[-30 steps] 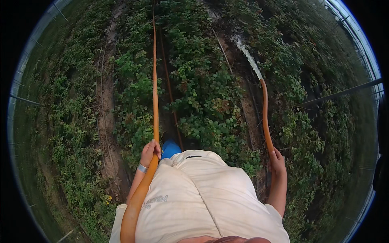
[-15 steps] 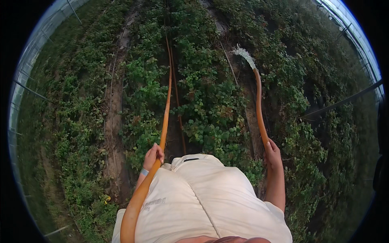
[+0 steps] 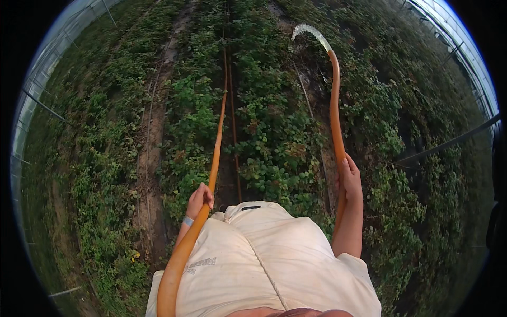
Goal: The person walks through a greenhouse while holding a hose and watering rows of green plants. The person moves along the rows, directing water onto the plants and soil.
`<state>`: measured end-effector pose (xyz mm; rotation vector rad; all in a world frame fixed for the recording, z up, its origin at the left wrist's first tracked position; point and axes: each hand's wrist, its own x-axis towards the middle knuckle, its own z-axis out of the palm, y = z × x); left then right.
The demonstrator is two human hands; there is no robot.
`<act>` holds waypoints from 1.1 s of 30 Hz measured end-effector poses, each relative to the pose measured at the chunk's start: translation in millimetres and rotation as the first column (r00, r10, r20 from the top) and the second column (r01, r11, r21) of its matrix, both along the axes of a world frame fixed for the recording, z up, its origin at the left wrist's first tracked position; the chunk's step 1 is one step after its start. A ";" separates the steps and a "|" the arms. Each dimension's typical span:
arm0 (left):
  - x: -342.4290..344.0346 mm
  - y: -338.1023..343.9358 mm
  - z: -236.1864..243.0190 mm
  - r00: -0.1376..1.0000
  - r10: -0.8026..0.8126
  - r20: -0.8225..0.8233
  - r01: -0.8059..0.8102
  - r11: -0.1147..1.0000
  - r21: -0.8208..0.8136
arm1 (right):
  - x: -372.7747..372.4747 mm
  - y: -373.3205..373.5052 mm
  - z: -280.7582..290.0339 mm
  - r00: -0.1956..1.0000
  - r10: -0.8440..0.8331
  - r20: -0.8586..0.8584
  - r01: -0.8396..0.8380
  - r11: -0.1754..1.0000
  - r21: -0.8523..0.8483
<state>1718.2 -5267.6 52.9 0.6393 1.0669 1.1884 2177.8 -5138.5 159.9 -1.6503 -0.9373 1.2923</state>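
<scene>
My left hand (image 3: 200, 196) is closed around an orange hose (image 3: 179, 264) that runs from beside my left side up between the plant rows. My right hand (image 3: 350, 178) grips an upright orange hose section (image 3: 335, 108) at my right, its open end toward the upper right. Water (image 3: 311, 33) pours from that end in an arc bending left over the plants. My cream top (image 3: 269, 253) fills the lower middle, with a cord down its front.
Rows of leafy plants (image 3: 269, 132) run away from me, with brown soil strips (image 3: 150, 201) and thin lines between them. Another length of hose (image 3: 235, 164) lies in the middle furrow. Metal bars (image 3: 449, 134) and pale greenhouse walls (image 3: 45, 53) edge both sides.
My right hand and the hose end have risen in view, and the water now curves over leftward. The left hose has swung rightward at its far part. My blue-clad leg is no longer visible.
</scene>
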 end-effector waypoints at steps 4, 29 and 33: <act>5.8 -1.5 -0.4 1.000 0.013 0.006 -0.013 1.000 0.018 | -1.5 5.0 14.9 1.000 0.023 0.003 -0.023 0.997 0.074; 19.4 -14.0 -1.5 1.000 0.000 -0.026 0.001 0.999 0.038 | 7.0 -24.1 -29.1 0.993 0.106 -0.058 -0.112 0.988 -0.105; 23.3 -13.3 -1.0 0.999 0.007 -0.044 -0.006 1.000 0.028 | 11.5 -32.9 -42.0 0.993 0.114 -0.036 -0.119 0.980 -0.162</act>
